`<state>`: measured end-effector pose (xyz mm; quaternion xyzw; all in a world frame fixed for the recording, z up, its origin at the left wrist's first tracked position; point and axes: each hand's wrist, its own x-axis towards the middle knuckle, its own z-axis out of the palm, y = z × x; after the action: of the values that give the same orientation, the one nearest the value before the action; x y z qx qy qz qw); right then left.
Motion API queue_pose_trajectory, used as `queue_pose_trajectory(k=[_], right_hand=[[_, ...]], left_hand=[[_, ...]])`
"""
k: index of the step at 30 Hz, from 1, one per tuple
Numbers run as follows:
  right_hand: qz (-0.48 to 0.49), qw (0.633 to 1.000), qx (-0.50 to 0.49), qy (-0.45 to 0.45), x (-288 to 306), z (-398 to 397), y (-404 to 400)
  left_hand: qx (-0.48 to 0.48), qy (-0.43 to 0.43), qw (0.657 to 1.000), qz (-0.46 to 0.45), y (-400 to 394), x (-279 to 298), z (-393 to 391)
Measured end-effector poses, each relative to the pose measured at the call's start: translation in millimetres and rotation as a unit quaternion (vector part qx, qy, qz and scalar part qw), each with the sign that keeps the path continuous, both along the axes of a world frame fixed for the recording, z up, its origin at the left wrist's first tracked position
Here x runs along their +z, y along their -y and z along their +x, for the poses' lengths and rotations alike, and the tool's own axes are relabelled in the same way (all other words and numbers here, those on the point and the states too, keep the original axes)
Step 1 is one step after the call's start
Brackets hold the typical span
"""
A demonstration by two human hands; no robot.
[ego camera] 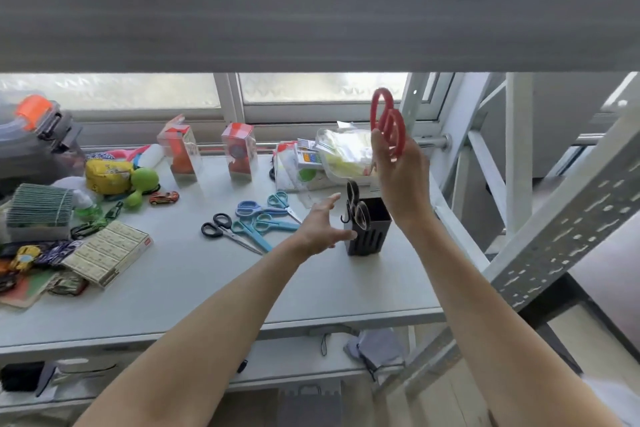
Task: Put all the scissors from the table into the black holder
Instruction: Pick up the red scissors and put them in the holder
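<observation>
The black holder (367, 236) stands on the grey table (207, 288) at the right, with one pair of black-handled scissors (356, 204) upright inside. My right hand (401, 177) is raised above the holder and grips red-handled scissors (388, 121), handles up; their blades are hidden behind my hand. My left hand (322, 225) rests open against the holder's left side. Left of the holder lie black-handled scissors (225, 229) and several blue and teal scissors (263, 215) in an overlapping heap.
Toy cars, a green toy, boxes and packets crowd the table's left side (86, 236). Clear boxes (239, 152) and a plastic container (346, 152) line the back. A shelf beam (311, 17) hangs overhead; a metal rack upright (568, 229) slants at the right.
</observation>
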<state>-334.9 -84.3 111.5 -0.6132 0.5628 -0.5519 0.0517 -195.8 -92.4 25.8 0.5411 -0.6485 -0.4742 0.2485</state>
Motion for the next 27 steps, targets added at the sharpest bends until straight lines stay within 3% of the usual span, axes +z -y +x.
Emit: queue_pose_trajectory(k=[6,15,22,27], right_hand=[[0.081,0.997,-0.004,0.017,-28.9,-17.6,-15.7],[0.206,0.978,0.013,-0.022,-60.2,-17.5,-12.5],[0.221,0.971,0.052,-0.078,-66.3,-22.0,-13.0],[0.229,0.971,0.073,-0.014,-61.1,-21.2,-19.5]], left_hand=[[0.003,0.046,0.999,-0.019,12.9,-11.7,-19.1],[0.002,0.036,0.999,-0.028,14.3,-11.1,-21.3],[0.004,0.03,0.999,-0.025,14.5,-10.2,-21.5],[0.005,0.017,1.0,-0.023,13.0,-9.1,-20.4]])
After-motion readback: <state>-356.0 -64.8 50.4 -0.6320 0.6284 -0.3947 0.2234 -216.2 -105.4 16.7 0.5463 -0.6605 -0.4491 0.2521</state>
